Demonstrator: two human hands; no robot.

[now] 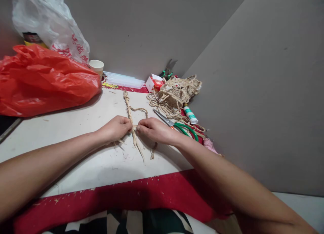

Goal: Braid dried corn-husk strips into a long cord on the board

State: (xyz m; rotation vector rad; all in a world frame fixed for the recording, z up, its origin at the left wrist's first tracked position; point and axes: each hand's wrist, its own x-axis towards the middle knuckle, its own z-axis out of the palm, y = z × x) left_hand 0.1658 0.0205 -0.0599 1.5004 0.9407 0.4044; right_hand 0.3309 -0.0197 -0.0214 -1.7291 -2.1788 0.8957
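Observation:
A tan braid of plant fibre (128, 107) lies upright on the white board, its loose strands (137, 146) fanning out toward me at the near end. On its left side my left hand (117, 127) is closed, thumb and fingers pinching at the braid. From the right, my right hand (155, 130) pinches a strand (135, 126) that runs across between the two hands. A thin twisted cord (139, 109) curves from the braid to behind my right hand, and a cord end (152, 151) shows below that hand.
Green-handled scissors (172, 122) lie just right of my right hand, beside a heap of tan cord (179, 92) and a glue stick (190, 114). Pliers (167, 72), a paper cup (97, 67) and clear sticks (124, 80) stand along the wall. A red plastic bag (48, 80) fills the left.

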